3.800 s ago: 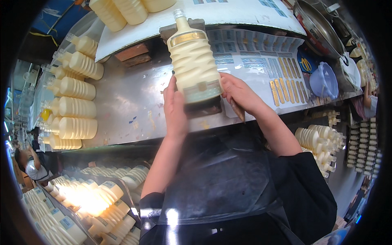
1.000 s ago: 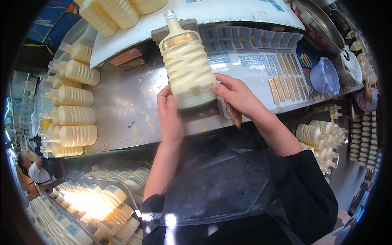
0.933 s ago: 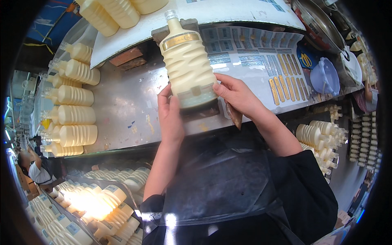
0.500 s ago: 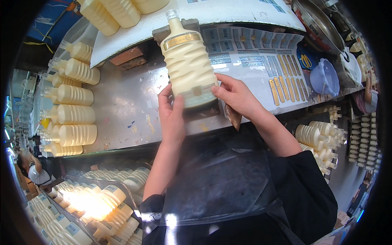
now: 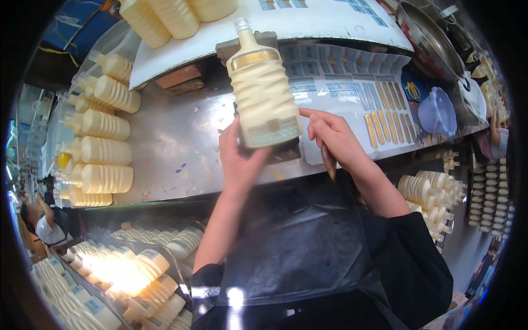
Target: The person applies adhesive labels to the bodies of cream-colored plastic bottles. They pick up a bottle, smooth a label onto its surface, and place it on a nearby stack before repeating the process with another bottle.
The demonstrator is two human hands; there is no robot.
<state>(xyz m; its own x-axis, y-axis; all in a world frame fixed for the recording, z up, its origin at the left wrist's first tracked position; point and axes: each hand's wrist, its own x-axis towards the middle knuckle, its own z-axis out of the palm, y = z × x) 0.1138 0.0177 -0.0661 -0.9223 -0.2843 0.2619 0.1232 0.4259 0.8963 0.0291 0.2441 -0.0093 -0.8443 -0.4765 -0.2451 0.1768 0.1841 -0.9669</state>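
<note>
A cream-coloured, wavy-sided bottle (image 5: 263, 91) with a clear neck lies with its front up, its upper part against a grey block (image 5: 228, 50). Across its shoulder runs a gold label (image 5: 254, 59); a pale strip (image 5: 272, 131) crosses its lower end. My left hand (image 5: 237, 162) grips the bottle's lower left edge, the thumb blurred below the base. At the lower right edge, my right hand (image 5: 338, 140) has its index finger reaching to the bottle's side. The other fingers are closed around a brown, pointed, flat tool (image 5: 329, 163).
Several cream bottles (image 5: 107, 165) line the table's left side. Label sheets (image 5: 385, 118) with gold and blue strips lie to the right, beside a lilac bucket (image 5: 437, 111). A raised white board (image 5: 324, 22) spans the back. Crated bottles (image 5: 154, 269) stand below left.
My right hand has drawn off the bottle's front, turning the brown tool more upright. My left thumb has slid from the front down past the base. The whole view has shifted slightly.
</note>
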